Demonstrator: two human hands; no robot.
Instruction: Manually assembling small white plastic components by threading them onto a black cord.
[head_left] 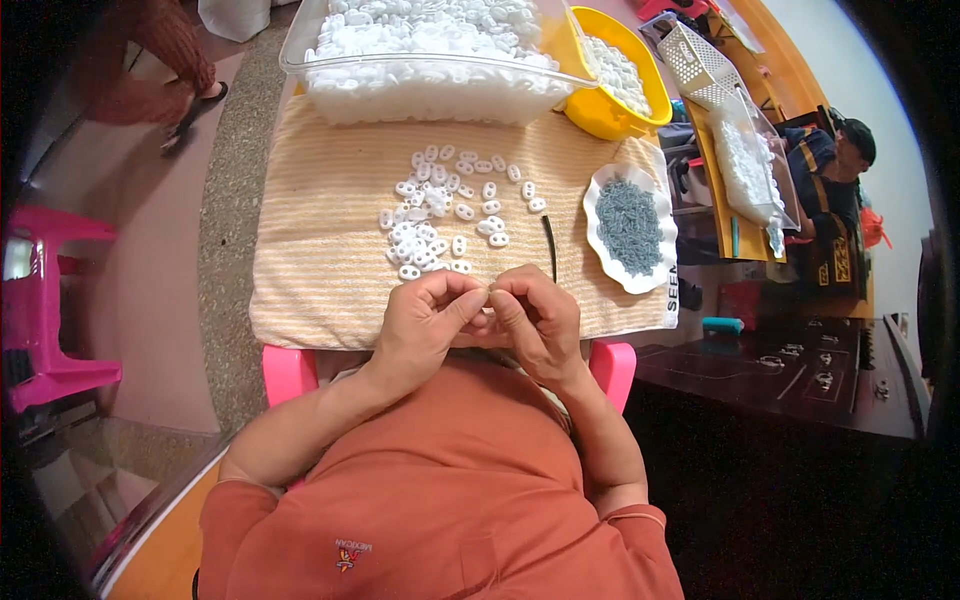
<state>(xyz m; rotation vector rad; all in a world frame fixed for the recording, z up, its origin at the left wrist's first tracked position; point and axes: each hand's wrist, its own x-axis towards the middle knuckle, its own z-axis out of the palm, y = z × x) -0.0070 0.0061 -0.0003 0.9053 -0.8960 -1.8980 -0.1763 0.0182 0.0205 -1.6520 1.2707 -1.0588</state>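
My left hand [432,318] and my right hand [535,318] meet at the near edge of the cloth-covered table, fingertips pinched together. Whatever lies between the fingertips is too small and hidden to make out. Just beyond them, small white oval plastic pieces [415,240], each with two holes, are scattered in a loose heap. A thin black stick-like tool [549,247] lies past my right hand. To its right, a white wavy-rimmed dish [597,247] holds a pile of small grey-blue pieces [630,225].
A large clear bin [430,95] full of white pieces stands at the far side, with a yellow basin [600,120] of similar pieces beside it. At right, a person [830,180] sits near another clear bin [750,165]. A pink stool [60,310] stands at left.
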